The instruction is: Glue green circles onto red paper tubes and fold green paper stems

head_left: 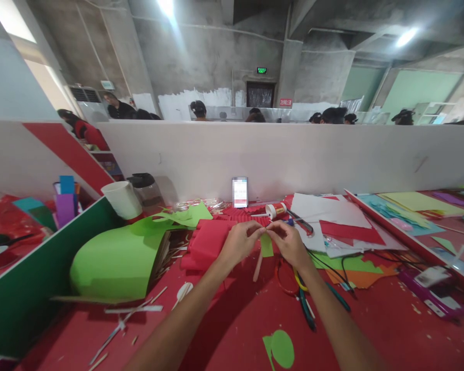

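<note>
My left hand [242,241] and my right hand [288,242] meet over the middle of the table, fingertips almost touching. Both are closed in a pinch at the top edge of a small green paper strip [267,245], which hangs down between them. Just left of my left hand lies folded red paper [206,245] with a scalloped edge. A thin pinkish strip [258,268] rests on the table below the hands. Under my right wrist are red-handled scissors [286,281] and pliers with dark green handles [307,309]. Fine detail at the fingertips is too small to make out.
Curled green card [112,263] and wooden sticks lie at the left, near a white cup [121,200]. A phone [240,192] leans on the white partition [294,154]. Right of the hands are paper sheets [332,216], cables and a purple device [433,291]. Green cut-outs [282,349] lie in front.
</note>
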Demonstrator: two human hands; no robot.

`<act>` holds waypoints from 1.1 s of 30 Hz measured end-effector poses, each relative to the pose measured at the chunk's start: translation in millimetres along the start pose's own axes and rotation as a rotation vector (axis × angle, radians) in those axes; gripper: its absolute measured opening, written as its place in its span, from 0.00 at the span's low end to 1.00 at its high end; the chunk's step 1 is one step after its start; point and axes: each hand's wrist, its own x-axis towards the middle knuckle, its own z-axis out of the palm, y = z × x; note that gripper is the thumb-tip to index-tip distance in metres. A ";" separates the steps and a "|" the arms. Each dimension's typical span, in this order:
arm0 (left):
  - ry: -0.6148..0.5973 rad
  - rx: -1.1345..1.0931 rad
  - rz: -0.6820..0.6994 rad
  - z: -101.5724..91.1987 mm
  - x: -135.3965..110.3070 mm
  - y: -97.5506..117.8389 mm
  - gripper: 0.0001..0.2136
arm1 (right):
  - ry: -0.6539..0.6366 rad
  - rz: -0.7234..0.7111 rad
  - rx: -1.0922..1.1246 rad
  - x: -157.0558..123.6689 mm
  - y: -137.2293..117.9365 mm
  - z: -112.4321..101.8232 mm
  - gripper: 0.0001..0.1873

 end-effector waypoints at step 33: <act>-0.076 -0.167 -0.128 -6.5 4.1 5.4 0.14 | 0.026 -0.140 -0.062 -1.4 -0.8 0.9 0.08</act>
